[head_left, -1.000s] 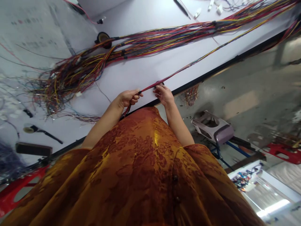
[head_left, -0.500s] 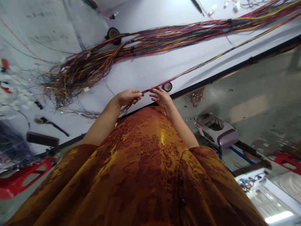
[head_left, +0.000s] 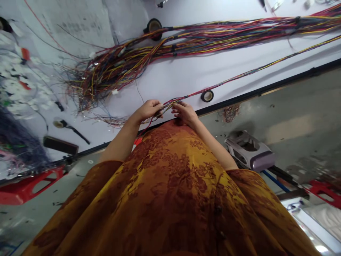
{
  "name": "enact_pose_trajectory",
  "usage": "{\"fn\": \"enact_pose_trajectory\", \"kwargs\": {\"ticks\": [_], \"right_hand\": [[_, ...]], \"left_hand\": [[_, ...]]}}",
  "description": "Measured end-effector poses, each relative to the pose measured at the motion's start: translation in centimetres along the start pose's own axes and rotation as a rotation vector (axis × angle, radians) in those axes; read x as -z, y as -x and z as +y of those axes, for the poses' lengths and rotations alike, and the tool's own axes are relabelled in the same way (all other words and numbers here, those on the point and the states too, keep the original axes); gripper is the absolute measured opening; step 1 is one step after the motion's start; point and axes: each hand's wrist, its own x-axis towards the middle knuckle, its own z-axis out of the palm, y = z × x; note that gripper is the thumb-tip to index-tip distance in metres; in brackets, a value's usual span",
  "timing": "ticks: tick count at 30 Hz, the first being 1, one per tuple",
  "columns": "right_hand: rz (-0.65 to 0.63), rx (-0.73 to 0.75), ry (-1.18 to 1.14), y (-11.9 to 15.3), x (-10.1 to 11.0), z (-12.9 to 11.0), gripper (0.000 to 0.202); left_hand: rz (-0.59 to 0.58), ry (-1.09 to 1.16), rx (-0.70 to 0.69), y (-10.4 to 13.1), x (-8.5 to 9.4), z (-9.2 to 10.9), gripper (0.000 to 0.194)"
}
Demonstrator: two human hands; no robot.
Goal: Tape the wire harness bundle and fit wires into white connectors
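My left hand (head_left: 151, 109) is closed around the loose end of a thin wire bundle (head_left: 223, 83) at the near table edge. Between my hands the strands fan apart, yellow, red and dark. My right hand (head_left: 186, 113) has its fingers curled, thumb and fingertips pinching at these strands. A black tape wrap (head_left: 184, 97) binds the bundle just beyond my right fingers, and the bundle runs on to the upper right. Close to my right hand lies a roll of black tape (head_left: 207, 96). Loose wire ends (head_left: 112, 122) trail left of my left hand.
A thick wire harness (head_left: 213, 39) stretches across the white table, its loose ends spread at left. Another tape roll (head_left: 154, 29) sits by it. White connectors (head_left: 32, 85), a dark phone-like slab (head_left: 60, 145) and a red stool (head_left: 32, 186) are at left. A grey plastic stool (head_left: 250, 151) stands right.
The view has shifted. The black wrap that was between my hands is now right of my right hand, and the strands between the hands have spread apart. My right fingers have closed in on them.
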Motion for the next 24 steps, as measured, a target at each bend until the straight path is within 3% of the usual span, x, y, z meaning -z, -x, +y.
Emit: {"fn": "enact_pose_trajectory", "kwargs": {"ticks": [7, 15, 24], "right_hand": [[0.065, -0.058, -0.054, 0.3, -0.6, 0.7, 0.015], [0.027, -0.124, -0.158, 0.9, -0.2, 0.8, 0.022], [-0.019, -0.043, -0.181, 0.5, -0.1, 1.9, 0.031]], "left_hand": [[-0.036, -0.012, 0.045, -0.5, 0.3, -0.3, 0.023], [-0.087, 0.047, 0.057, -1.1, 0.7, -0.9, 0.023], [-0.157, 0.013, 0.022, -0.6, 0.8, -1.1, 0.027]]}}
